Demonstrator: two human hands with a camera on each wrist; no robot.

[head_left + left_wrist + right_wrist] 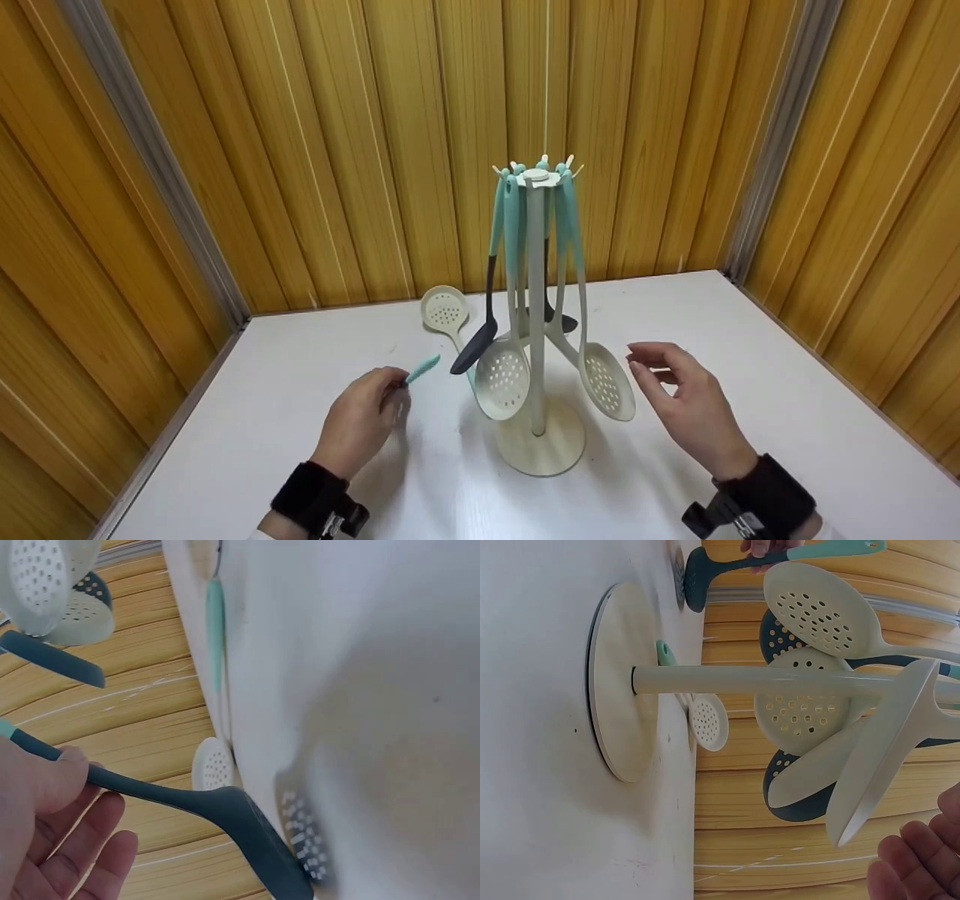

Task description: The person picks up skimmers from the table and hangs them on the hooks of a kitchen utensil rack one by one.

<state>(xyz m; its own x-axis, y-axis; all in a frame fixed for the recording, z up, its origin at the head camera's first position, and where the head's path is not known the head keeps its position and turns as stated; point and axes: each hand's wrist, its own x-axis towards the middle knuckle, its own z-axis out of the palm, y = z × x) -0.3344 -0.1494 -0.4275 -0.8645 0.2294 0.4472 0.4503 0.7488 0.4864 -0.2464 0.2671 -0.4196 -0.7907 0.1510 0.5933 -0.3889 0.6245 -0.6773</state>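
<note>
My left hand pinches a dark skimmer by its shaft. Its teal handle sticks out past the fingers toward the rack, while its head is low over the table and throws a dotted shadow in the left wrist view. Fingers loosely bent and holding nothing, my right hand hovers beside a cream perforated spoon hanging on the right of the utensil rack. Around the rack's top hang several teal-handled utensils, among them a cream skimmer in front and a dark utensil on the left.
Behind the rack, to its left, a cream skimmer with a teal handle lies on the white table. The rack stands on a round base. Wood-patterned panels close off the back and sides.
</note>
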